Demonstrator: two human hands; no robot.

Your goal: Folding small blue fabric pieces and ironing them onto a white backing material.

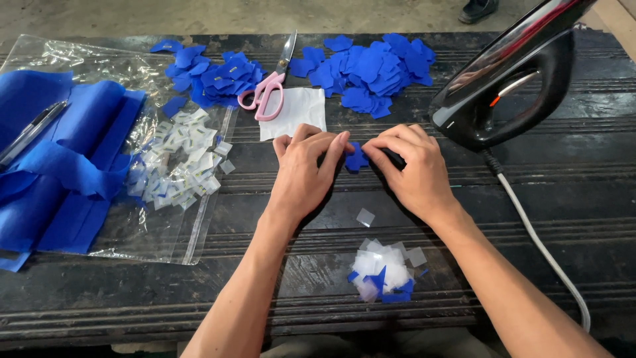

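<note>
Scrap pile [384,272] nearest: white backing squares and blue offcuts, near centre on the dark slatted surface [570,199]. Far left: folded blue felt [59,166] with a pen [30,132] on it, over a clear bag [159,225] holding small white tabs [182,159]. Beyond: a heap of blue pieces [209,76], pink scissors [268,89], white sheet [295,113], second blue heap [374,69]. Centre: left hand [305,172] and right hand [407,169] both pinch one small blue piece [356,159] between fingertips, just above the surface. Piece looks light, thin, floppy, easily creased; judged best held at opposite edges with fingertips, little force. Right: black iron [510,73], upended, cord [543,245] trailing near.
</note>
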